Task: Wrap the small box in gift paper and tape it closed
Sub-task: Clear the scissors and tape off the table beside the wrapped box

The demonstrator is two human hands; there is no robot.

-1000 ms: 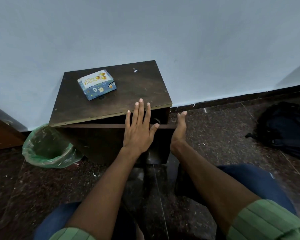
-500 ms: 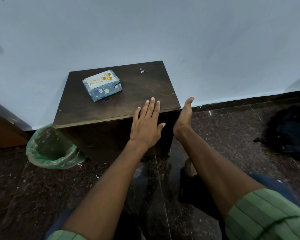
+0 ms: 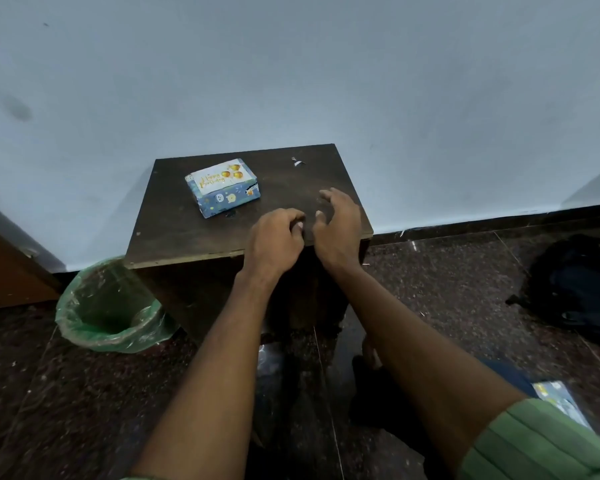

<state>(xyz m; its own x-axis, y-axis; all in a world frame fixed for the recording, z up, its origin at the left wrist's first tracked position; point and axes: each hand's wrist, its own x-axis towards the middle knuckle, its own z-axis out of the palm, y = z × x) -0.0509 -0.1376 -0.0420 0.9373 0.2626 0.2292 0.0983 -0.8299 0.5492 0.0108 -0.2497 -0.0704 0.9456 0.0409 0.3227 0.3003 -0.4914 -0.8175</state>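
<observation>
Our left fingers (image 3: 293,225) are curled tight into the palm with nothing visible inside them, and our right fingers (image 3: 328,197) are bent in a loose claw, also holding nothing that we can make out. Both the left hand (image 3: 276,239) and the right hand (image 3: 340,226) hover over the near right part of the small dark wooden table (image 3: 174,230), close to each other and apart from the box. The small box (image 3: 222,187) sits on the far left part of the tabletop, already covered in blue birthday gift paper with a white panel and gold balloons on top. A tiny scrap (image 3: 297,162), perhaps tape, lies near the far edge. From how the box looks, we judge the wrapping done or close to it, so the step in hand is likely checking and closing the last seams. To do that well, we should bring the box toward the near edge, press each end flap flat with one hand, and lay tape across the seam with the other, smoothing outward so the paper does not pucker. A green-lined bin (image 3: 108,306) stands on the floor at the left.
</observation>
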